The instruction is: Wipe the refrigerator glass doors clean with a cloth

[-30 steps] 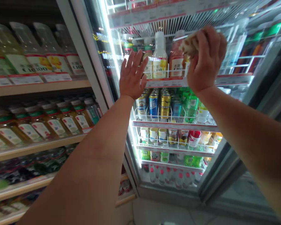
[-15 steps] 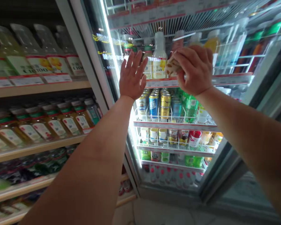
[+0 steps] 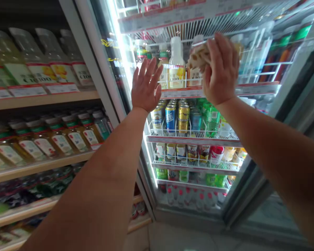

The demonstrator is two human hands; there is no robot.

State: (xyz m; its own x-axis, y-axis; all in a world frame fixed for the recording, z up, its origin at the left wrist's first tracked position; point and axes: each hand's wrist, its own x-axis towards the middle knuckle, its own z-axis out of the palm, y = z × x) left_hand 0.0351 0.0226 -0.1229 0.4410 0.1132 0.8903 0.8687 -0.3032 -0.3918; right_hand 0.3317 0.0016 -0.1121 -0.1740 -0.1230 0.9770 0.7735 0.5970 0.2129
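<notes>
My left hand (image 3: 146,85) is raised against the glass door (image 3: 125,83) of a lit drinks fridge, fingers spread and empty. To its right, my right hand (image 3: 221,71) grips a folded cloth (image 3: 200,57), pale with brown spots, and holds it at the glass in front of the upper shelf. Behind the glass between the hands stands a bottle with a white cap (image 3: 176,64) and a yellow label. Part of the cloth is hidden under my right fingers.
Inside the fridge, lower shelves hold cans (image 3: 183,118), green bottles (image 3: 212,120) and bottles with pink caps (image 3: 180,195). On the left, wooden shelves (image 3: 42,97) carry rows of bottled drinks (image 3: 62,141). The door frame (image 3: 94,59) runs between them. Grey floor (image 3: 172,237) lies below.
My right hand has turned more upright, and the cloth has swung up and slightly right, showing more of itself. My left hand stays spread in nearly the same place.
</notes>
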